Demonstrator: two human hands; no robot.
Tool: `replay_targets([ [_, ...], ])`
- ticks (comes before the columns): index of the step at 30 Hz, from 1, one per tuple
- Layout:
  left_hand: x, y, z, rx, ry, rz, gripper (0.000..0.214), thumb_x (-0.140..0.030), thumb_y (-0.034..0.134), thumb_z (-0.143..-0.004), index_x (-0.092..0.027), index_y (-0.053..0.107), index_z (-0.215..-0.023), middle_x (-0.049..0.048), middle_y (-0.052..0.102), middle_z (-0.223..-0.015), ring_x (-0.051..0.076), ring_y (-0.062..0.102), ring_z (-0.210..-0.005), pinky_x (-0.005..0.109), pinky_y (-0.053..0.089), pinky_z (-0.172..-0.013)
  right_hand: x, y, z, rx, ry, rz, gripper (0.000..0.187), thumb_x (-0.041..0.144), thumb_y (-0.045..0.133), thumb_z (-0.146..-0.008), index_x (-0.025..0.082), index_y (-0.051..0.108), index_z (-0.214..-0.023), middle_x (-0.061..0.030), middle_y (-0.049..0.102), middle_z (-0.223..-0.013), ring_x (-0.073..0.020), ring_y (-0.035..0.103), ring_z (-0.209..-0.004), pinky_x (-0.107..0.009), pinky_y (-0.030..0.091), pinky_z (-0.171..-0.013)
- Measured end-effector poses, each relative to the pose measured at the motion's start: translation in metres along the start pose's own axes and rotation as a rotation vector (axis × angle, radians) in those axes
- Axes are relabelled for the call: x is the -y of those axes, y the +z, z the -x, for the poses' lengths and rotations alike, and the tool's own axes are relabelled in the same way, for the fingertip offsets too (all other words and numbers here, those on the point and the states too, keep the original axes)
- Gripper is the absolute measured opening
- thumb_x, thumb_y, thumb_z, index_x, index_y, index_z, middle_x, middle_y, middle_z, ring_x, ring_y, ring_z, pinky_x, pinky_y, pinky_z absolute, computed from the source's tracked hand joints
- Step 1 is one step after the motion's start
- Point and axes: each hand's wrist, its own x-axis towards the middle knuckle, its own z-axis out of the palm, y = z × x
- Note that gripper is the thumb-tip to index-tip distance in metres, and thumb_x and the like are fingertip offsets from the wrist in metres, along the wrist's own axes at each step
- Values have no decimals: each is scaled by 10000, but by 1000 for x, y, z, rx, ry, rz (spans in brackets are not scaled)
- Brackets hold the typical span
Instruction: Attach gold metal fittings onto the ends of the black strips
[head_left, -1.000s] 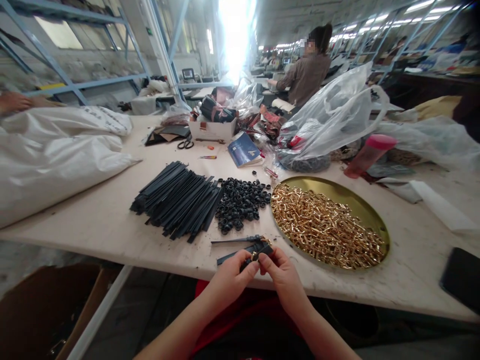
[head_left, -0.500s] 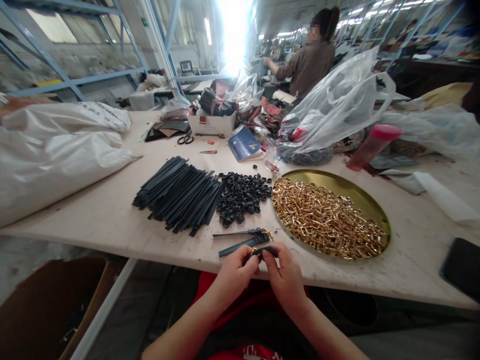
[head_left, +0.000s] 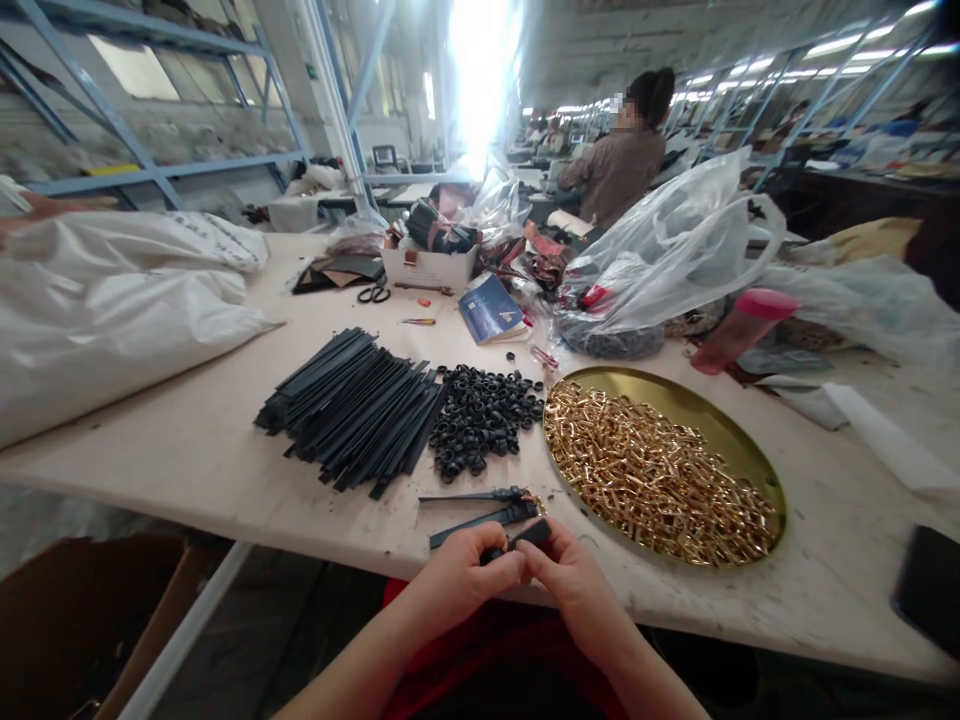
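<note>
My left hand (head_left: pixel 463 568) and my right hand (head_left: pixel 571 572) meet at the table's front edge, both closed on a short black strap (head_left: pixel 534 532). A bit of gold metal shows between the fingers; the rest of the piece is hidden. Just beyond lie two black straps (head_left: pixel 474 524) with gold fittings at their right ends. Farther back are a pile of flat black strips (head_left: pixel 349 410) and a heap of small black loops (head_left: pixel 484 415). To the right, a round gold tray (head_left: pixel 724 430) holds many small gold metal fittings (head_left: pixel 652 470).
A white sack (head_left: pixel 120 310) covers the table's left side. Behind are scissors (head_left: pixel 373 294), a blue booklet (head_left: pixel 493 308), a white box (head_left: pixel 427 268), a clear plastic bag (head_left: pixel 675 250) and a pink-lidded bottle (head_left: pixel 742 332). A dark phone-like slab (head_left: pixel 930 590) lies right. A co-worker (head_left: pixel 622 165) stands beyond.
The view has tipped up slightly, so the table sits lower. My fingers have shifted on the strap, and its end now points up to the right. The co-worker's outstretched arm has drawn in.
</note>
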Motion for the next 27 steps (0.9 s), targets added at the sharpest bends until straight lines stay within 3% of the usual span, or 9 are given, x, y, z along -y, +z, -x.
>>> replay_targets([
  [4,-1,-5,-5,25,42,10,250,-366,429,-803,-151,517,-711,-41,472,-626,77,399,-520,185,297,-479,0,-6,-14,-39,-39,63,304,445,640,-658,182,485,-656,44,472,-571,-109,424,-562,-243,356,-558],
  [8,1,-6,-6,72,55,133,278,-381,392,-830,-148,537,-785,-20,537,-697,62,428,-477,177,335,-453,0,-13,-22,52,-25,110,259,414,597,-716,179,490,-697,33,493,-620,-114,444,-592,-252,375,-590],
  [13,20,-3,-18,-10,3,237,253,-391,476,-787,-151,484,-708,-25,540,-610,65,441,-445,180,341,-433,-6,-9,-26,30,-138,218,248,407,567,-745,188,472,-679,34,476,-614,-116,451,-590,-246,381,-575],
  [18,29,-5,-24,-118,94,352,253,-297,523,-754,-162,466,-959,-23,558,-674,92,513,-513,206,417,-489,2,-14,-39,149,-209,438,339,451,383,-847,177,549,-736,-15,560,-667,-149,525,-641,-261,409,-594],
  [21,28,-8,-23,-167,88,246,237,-308,453,-796,-155,512,-966,-34,522,-616,70,443,-448,184,367,-436,11,-21,-69,-23,-251,697,389,433,298,-877,181,562,-742,-27,568,-661,-158,531,-633,-271,403,-600],
  [23,28,-10,-25,-201,36,216,243,-337,432,-802,-149,518,-928,-48,495,-554,62,385,-392,176,311,-384,15,-24,-93,-201,-306,923,239,348,422,-840,188,557,-724,-41,576,-725,-175,536,-696,-286,388,-650],
  [25,30,-12,-26,-218,-16,221,265,-374,406,-807,-149,511,-896,-57,479,-509,62,344,-354,176,266,-351,15,-23,-112,-260,-324,1019,90,226,534,-758,188,546,-678,-57,574,-772,-193,536,-749,-300,372,-690],
  [27,32,-16,-27,-232,-52,219,283,-404,390,-807,-154,510,-858,-63,467,-472,66,327,-337,179,248,-341,13,-22,-121,-253,-321,996,81,158,555,-713,187,533,-642,-62,566,-780,-195,534,-755,-306,367,-706],
])
